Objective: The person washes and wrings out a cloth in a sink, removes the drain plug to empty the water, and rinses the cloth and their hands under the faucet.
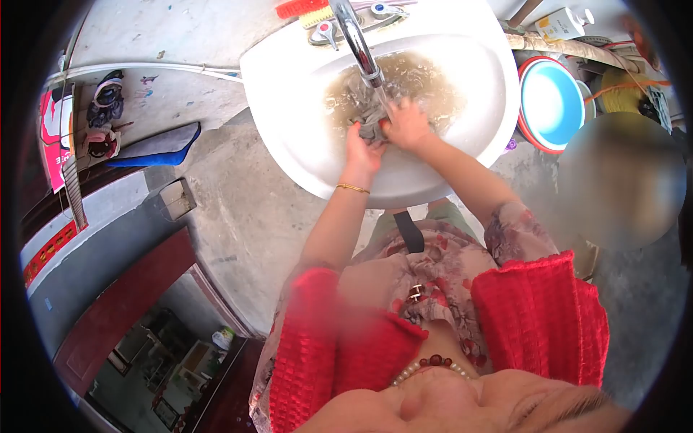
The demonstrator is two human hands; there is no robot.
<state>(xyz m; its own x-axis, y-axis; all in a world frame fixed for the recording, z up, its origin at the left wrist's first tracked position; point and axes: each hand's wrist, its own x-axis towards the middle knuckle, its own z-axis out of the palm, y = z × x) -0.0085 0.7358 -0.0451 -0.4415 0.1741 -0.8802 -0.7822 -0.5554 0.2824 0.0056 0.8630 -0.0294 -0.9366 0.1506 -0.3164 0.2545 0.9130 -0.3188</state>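
A grey wet cloth (368,124) is bunched in the murky water of a white sink (289,133). Fingers of my left hand (362,153), on the side with a gold bracelet (352,188), are closed round the cloth's near edge. My right hand (408,125) grips the same cloth from the right, its thumb against it. Water runs from the chrome faucet (355,43) onto the cloth beside my right hand. Part of the cloth is hidden by the water and my fingers.
Two tap handles (326,31) flank the faucet, with brushes (315,16) on the ledge behind. A light-blue basin (552,101) stands right of the sink. A white pump bottle (563,25) is farther back. A blue-edged dark item (162,148) lies at left.
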